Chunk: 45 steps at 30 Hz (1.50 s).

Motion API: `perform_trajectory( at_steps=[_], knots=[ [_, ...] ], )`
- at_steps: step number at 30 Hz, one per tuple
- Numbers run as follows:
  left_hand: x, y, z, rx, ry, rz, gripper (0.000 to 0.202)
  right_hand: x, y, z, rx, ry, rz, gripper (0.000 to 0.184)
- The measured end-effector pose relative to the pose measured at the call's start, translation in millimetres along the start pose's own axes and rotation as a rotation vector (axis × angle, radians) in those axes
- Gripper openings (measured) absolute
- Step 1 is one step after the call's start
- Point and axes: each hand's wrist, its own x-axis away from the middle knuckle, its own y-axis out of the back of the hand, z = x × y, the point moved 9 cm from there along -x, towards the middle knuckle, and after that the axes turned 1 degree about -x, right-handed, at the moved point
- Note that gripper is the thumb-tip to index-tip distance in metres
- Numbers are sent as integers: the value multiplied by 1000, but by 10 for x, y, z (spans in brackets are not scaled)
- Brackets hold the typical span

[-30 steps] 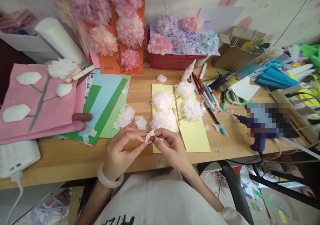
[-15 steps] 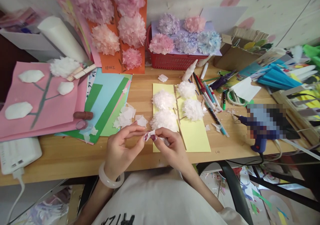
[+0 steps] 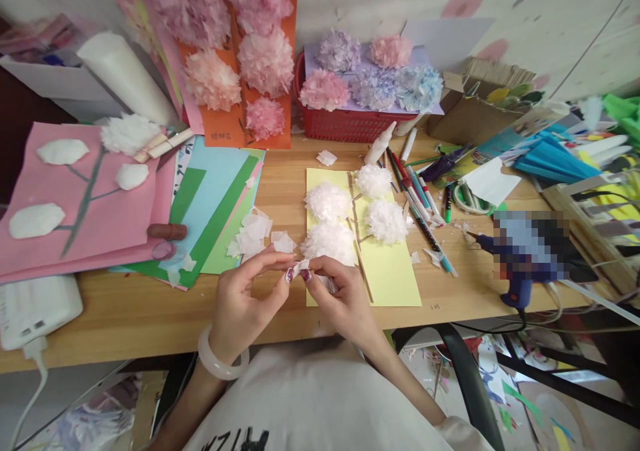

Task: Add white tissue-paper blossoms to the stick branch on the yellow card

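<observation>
Between my two hands I pinch a small piece of white tissue paper. My left hand has thumb and forefinger closed on it; my right hand grips its other side the same way. Just beyond lies a yellow sheet with several fluffy white paper flowers on a drawn brown stem; my right hand covers its lower left part. Loose white tissue squares are piled left of the sheet, one close to my left fingertips.
Pens and a white glue bottle lie behind the sheet. A blue glue gun rests at the right with its cord. Pink card and coloured paper cover the left. A red basket stands at the back.
Both hands stay at nearly the same spot, still pinching the tissue piece, with only a slight shift of the fingers. The view has moved very slightly.
</observation>
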Motion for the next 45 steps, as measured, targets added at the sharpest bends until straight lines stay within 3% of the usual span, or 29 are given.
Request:
perform_trajectory(
  at_steps=[13, 34, 39, 45],
  knots=[
    [-11, -17, 9, -21, 6, -3, 21, 2, 11, -13, 18, -3, 4, 18],
    [-25, -13, -232, -260, -164, -65, 14, -9, -21, -39, 6, -22, 10, 20],
    [-39, 15, -149, -233, -67, -93, 10, -7, -16, -55, -4, -31, 3, 22],
    [-16, 82, 174, -72, 177, -157, 9, -21, 6, -79, 40, -62, -1, 22]
  ],
)
